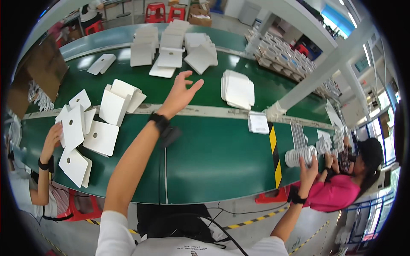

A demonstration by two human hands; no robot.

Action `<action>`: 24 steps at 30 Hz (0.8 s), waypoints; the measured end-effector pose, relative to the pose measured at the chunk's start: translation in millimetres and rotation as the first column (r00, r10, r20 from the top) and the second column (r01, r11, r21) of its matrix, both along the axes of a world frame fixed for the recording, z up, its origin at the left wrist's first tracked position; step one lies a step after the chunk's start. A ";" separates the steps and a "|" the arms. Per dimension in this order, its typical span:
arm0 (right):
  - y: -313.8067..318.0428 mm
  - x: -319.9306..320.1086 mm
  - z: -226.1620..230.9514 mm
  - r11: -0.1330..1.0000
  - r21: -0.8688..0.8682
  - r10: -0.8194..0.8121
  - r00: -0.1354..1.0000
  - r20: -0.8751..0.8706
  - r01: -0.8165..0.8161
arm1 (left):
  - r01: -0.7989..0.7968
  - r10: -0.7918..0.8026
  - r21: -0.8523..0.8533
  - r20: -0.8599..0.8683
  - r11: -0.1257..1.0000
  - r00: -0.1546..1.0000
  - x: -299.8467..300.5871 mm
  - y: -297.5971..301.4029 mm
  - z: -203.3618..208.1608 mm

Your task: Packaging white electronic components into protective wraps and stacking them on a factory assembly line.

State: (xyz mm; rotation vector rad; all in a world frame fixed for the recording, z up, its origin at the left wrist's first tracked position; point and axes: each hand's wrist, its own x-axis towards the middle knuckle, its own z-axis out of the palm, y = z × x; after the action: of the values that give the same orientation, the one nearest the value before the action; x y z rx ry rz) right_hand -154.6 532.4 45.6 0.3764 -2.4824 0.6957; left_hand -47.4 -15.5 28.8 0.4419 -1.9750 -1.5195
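My left hand (183, 93) reaches over the far side of the green bench, fingers spread and holding nothing. Just past its fingertips lie a loose white flat box with a round hole (169, 58) and a fanned white stack (200, 59). At the right, my right hand (307, 174) has its thumb and fingers around the near end of a row of white rings (299, 157) lying on its side. To the right of my left hand sits a neat pile of white flat boxes (237, 89).
A co-worker's hand (52, 135) touches white boxes with round holes (74, 128) at the left. Another person in pink (337, 190) works at the right beside more rings. A white post (307, 85) rises from the bench. Yellow-black tape (275, 155) crosses the green surface.
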 end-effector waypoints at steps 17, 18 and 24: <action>-17.1 60.6 16.9 0.968 0.010 0.249 0.954 -0.169 -0.251 | -0.038 -0.006 0.552 0.076 0.833 0.997 -125.6 -83.6 -49.3; -27.4 72.9 13.9 0.969 0.002 0.244 0.955 -0.167 -0.247 | -0.004 -0.032 0.590 0.050 0.807 0.998 -132.1 -86.5 -50.5; -104.2 138.3 -21.9 0.784 -0.222 0.619 0.759 0.204 -0.580 | -0.136 0.178 0.603 -0.010 0.786 0.984 -155.7 -70.9 -73.8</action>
State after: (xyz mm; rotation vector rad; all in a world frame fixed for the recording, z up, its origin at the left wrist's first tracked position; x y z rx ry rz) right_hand -16.3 428.1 23.6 1.1286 -2.5272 1.2502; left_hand -203.1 -86.4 -45.0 0.7823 -1.3187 -2.0055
